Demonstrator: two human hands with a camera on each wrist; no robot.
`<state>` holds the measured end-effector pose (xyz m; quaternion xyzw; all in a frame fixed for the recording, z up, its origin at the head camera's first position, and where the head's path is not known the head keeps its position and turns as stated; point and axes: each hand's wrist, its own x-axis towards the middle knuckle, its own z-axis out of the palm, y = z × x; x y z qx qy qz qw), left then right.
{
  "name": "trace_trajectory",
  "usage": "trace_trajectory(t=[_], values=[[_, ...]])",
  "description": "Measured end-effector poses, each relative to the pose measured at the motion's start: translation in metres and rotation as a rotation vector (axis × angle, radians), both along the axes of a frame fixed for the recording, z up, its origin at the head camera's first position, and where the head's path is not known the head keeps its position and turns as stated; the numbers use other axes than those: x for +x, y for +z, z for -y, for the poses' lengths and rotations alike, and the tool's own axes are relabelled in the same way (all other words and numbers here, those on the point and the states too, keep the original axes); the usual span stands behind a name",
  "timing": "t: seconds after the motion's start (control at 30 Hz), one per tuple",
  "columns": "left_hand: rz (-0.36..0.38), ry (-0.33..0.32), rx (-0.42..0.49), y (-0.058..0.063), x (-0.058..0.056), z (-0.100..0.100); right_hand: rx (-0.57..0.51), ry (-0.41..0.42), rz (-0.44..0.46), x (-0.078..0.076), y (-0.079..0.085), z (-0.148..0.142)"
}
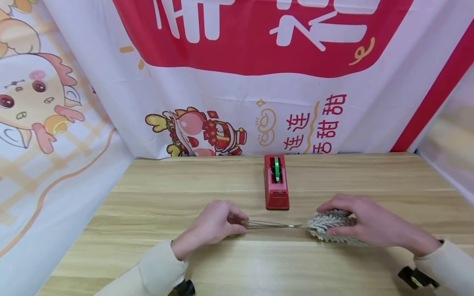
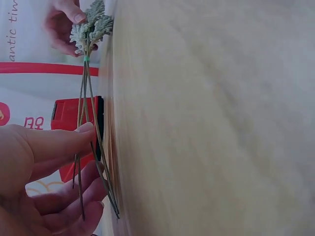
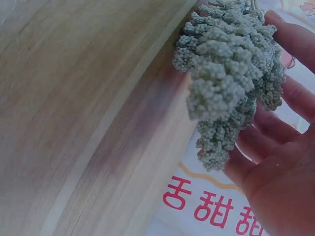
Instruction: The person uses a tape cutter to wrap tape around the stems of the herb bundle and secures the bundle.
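A bunch of dried flowers with knobbly grey-green heads lies sideways just above the table, its thin brown stems pointing left. Green tape binds the stems close below the heads. My left hand holds the loose stem ends between thumb and fingers; in the left wrist view the ends splay out past the fingers. Around the flower heads, my right hand has its thumb on the near side and fingers on the far side. The right wrist view shows the heads against those fingers.
Behind the stems stands a red tape dispenser with a roll of green tape. The wooden table ends at a printed white and red cloth at the back. More printed cloth hangs at the left side.
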<state>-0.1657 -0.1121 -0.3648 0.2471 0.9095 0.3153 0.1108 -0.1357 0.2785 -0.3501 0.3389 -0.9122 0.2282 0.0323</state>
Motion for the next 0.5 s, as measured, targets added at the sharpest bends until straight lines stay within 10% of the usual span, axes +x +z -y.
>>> trace_trajectory(t=[0.5], values=[[-0.021, -0.014, -0.072, 0.0044, -0.0007, 0.0036, 0.097, -0.057, 0.074, -0.0028, -0.0012, 0.0035]])
